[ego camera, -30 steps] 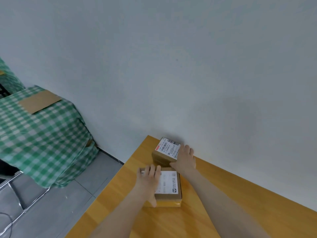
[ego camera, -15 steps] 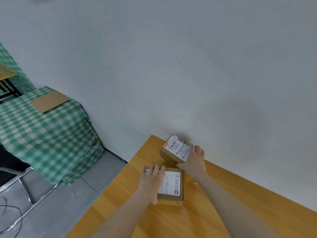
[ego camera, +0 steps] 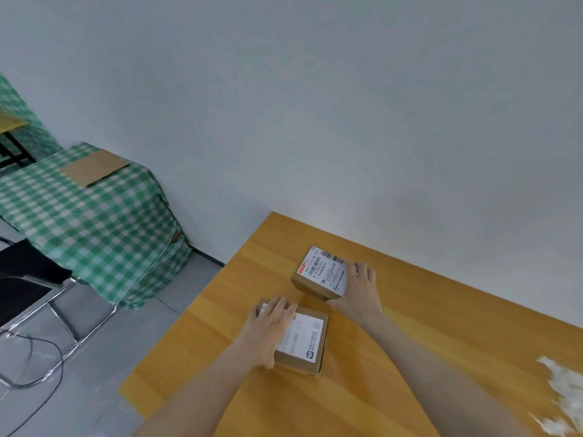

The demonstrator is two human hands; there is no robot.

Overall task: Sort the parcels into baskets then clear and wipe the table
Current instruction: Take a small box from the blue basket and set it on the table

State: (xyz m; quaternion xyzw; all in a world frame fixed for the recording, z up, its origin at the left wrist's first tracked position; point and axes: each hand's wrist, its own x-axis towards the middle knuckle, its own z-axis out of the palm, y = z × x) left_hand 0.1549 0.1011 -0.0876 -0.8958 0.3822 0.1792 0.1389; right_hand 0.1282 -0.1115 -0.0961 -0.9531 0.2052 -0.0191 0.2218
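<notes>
1. Brown cardboard, twice over: two parcels sit close together near the left end of the wooden counter (ego camera: 426, 326), a narrow gap between them.
2. The near parcel (ego camera: 307, 345) lies flat on the counter, white label up. My left hand (ego camera: 271, 329) rests on its left half, fingers straight and together across the top, thumb down against the near side.
3. The far parcel (ego camera: 321, 275) is closer to the wall (ego camera: 347, 105), label with barcode up. My right hand (ego camera: 359, 288) grips its right end, fingers curled over the top edge, thumb at the near side. Its near edge looks tipped up off the wood, with shadow beneath.
4. Something white and crumpled (ego camera: 564, 389), blurred, lies at the counter's right edge.
5. Off to the left, a green checked cloth (ego camera: 94, 222) covers something bulky, a cardboard piece (ego camera: 94, 167) on top, with a metal frame (ego camera: 63, 310) on the grey floor (ego camera: 126, 342).
</notes>
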